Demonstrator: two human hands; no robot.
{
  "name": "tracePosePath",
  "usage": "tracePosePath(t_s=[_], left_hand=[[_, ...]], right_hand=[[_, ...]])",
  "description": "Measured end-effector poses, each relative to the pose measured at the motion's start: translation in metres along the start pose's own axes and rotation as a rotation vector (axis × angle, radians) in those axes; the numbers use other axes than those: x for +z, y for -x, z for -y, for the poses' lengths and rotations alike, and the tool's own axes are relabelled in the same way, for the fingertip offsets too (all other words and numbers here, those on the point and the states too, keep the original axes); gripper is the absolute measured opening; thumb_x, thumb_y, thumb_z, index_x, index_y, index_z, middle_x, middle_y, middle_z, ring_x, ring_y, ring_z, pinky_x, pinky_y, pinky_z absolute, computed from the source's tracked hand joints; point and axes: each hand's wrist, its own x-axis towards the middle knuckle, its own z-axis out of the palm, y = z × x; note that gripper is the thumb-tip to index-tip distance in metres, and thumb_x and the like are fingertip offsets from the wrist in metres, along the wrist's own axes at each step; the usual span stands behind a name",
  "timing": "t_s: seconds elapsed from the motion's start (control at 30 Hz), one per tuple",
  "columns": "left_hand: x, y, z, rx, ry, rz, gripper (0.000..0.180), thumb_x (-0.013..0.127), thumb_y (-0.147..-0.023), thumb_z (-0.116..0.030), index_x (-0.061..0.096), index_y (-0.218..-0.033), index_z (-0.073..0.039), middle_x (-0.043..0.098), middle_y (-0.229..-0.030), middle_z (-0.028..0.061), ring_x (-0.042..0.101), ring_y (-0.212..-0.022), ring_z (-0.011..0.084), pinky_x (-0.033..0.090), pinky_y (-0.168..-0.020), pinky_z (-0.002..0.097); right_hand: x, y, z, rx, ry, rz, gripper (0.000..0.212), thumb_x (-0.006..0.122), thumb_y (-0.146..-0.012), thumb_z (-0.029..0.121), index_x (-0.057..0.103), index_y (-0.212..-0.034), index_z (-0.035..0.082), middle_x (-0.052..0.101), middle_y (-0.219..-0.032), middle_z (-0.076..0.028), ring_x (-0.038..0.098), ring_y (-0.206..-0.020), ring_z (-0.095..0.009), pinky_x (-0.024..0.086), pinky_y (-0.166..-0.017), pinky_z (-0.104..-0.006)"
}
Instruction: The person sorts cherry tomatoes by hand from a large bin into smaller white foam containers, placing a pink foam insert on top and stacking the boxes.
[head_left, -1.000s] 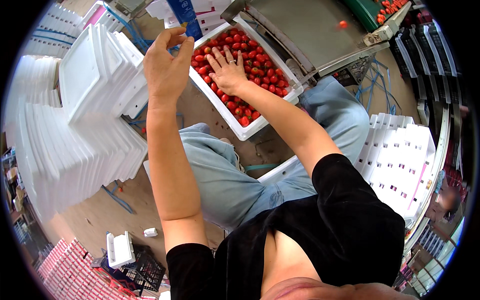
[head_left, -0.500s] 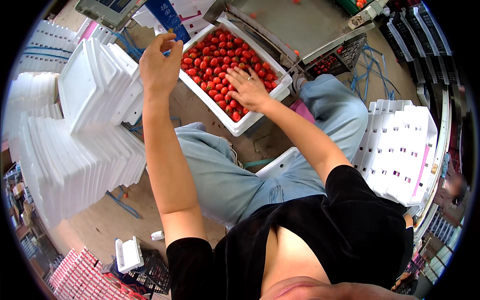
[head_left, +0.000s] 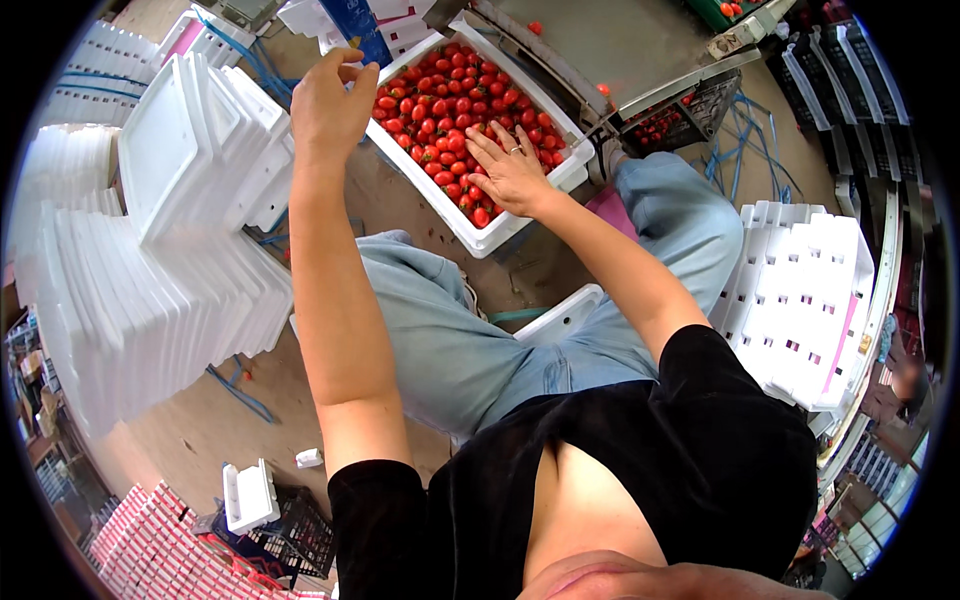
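Observation:
A white plastic crate (head_left: 480, 238) full of small red tomatoes (head_left: 430, 112) stands in front of me, set at a slant. My right hand (head_left: 510, 172) lies palm down on the tomatoes near the crate's right side, fingers stretched and spread, a ring on one of them. Just off the crate's left edge, my left hand (head_left: 335, 105) is raised with loosely bent fingers and the thumb apart; nothing shows in its grip. The hand's back hides its palm.
Stacked white crates (head_left: 170, 290) rise at left, and more white crates (head_left: 795, 300) stand at right. Beyond the tomatoes are a blue post (head_left: 357, 30) and a metal tray table (head_left: 610, 45). A black crate (head_left: 680, 125) holds tomatoes. Blue straps (head_left: 750, 150) lie on the floor.
The view has shifted slightly, so the crate sits a bit higher and further right. My right hand stays flat on the tomatoes; my left hand remains raised beside the crate.

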Motion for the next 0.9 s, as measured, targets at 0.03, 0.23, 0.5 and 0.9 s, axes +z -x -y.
tracePosePath(t_s=[0.03,0.23,0.5,0.9], left_hand=[[0.0,0.0,0.002,0.012,-0.012,-0.005,0.038,0.065,-0.085,-0.031,0.067,-0.113,-0.005,0.072,-0.097,0.0112,0.068,-0.09,0.0295,0.051,-0.082,0.0386],[0.005,-0.001,0.003,-0.045,0.005,0.046,0.038,0.064,-0.086,-0.034,0.069,-0.113,-0.008,0.073,-0.095,0.0098,0.068,-0.088,0.0232,0.051,-0.081,0.0337],[0.008,0.006,-0.011,0.063,-0.072,0.058,0.037,0.065,-0.086,-0.031,0.066,-0.113,-0.005,0.071,-0.097,0.0135,0.068,-0.09,0.0315,0.051,-0.081,0.0399],[0.03,0.006,-0.04,0.115,-0.077,0.215,0.038,0.064,-0.088,-0.029,0.064,-0.116,-0.004,0.071,-0.097,0.016,0.067,-0.089,0.032,0.05,-0.079,0.0395]], right_hand=[[-0.002,0.005,0.002,0.004,-0.032,-0.015,0.056,0.046,-0.099,0.041,0.04,-0.146,0.011,0.028,-0.158,-0.004,0.022,-0.146,-0.029,0.009,-0.119,-0.053],[-0.018,0.043,0.021,-0.091,-0.143,-0.047,0.047,0.055,-0.095,0.029,0.05,-0.137,0.009,0.038,-0.151,-0.008,0.03,-0.142,-0.031,0.014,-0.118,-0.0494],[-0.107,0.001,-0.032,-0.036,-0.608,-0.337,0.036,0.065,-0.087,0.005,0.056,-0.123,0.004,0.055,-0.131,-0.016,0.051,-0.126,-0.032,0.038,-0.108,-0.039],[-0.072,-0.227,-0.187,0.312,-0.777,-0.183,0.045,0.05,-0.088,0.017,0.056,-0.13,0.001,0.061,-0.129,-0.017,0.058,-0.121,-0.027,0.044,-0.102,-0.0338]])
